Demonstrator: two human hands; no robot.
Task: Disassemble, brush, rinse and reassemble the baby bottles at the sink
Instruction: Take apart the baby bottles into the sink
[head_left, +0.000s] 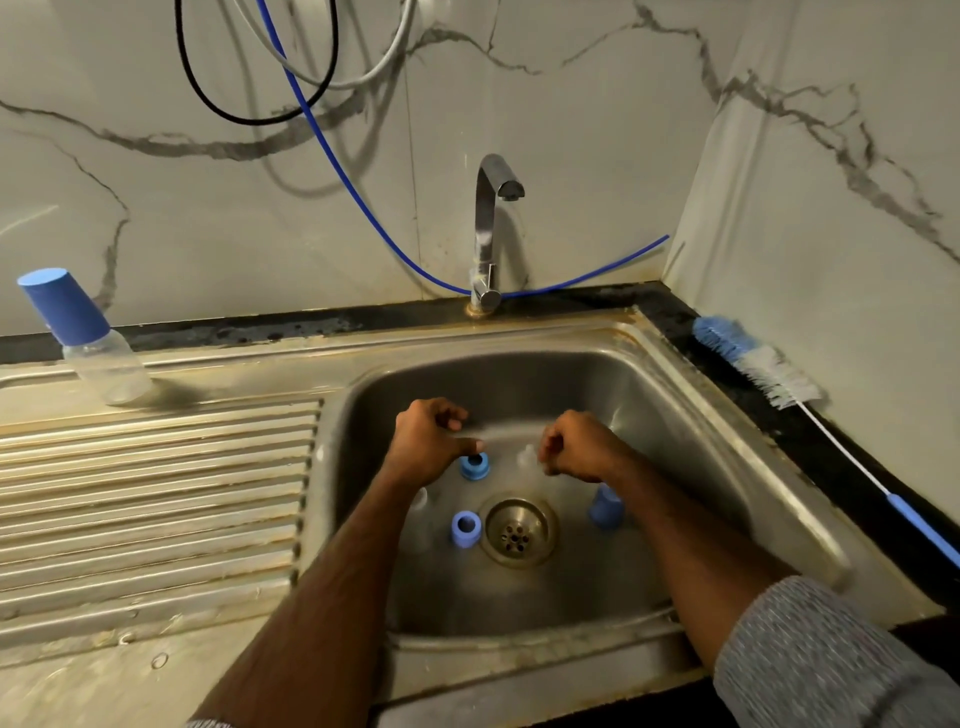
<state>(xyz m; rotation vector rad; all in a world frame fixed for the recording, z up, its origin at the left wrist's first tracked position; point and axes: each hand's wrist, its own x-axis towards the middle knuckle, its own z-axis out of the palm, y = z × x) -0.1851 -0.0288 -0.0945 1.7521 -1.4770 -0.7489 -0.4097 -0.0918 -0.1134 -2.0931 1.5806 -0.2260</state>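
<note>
Two curled hands, left (426, 441) and right (576, 447), hover gripping nothing over the steel sink (675, 415); blue rings (475, 465) beneath, bristly brush (753, 364) far right.

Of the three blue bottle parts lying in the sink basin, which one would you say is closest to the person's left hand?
The blue ring just under the left hand, almost at its thumb. The second ring sits nearer the drain, and the blue cap lies by the right forearm.

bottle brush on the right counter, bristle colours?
Blue at the tip, white lower down on the bottle brush; head view.
</note>
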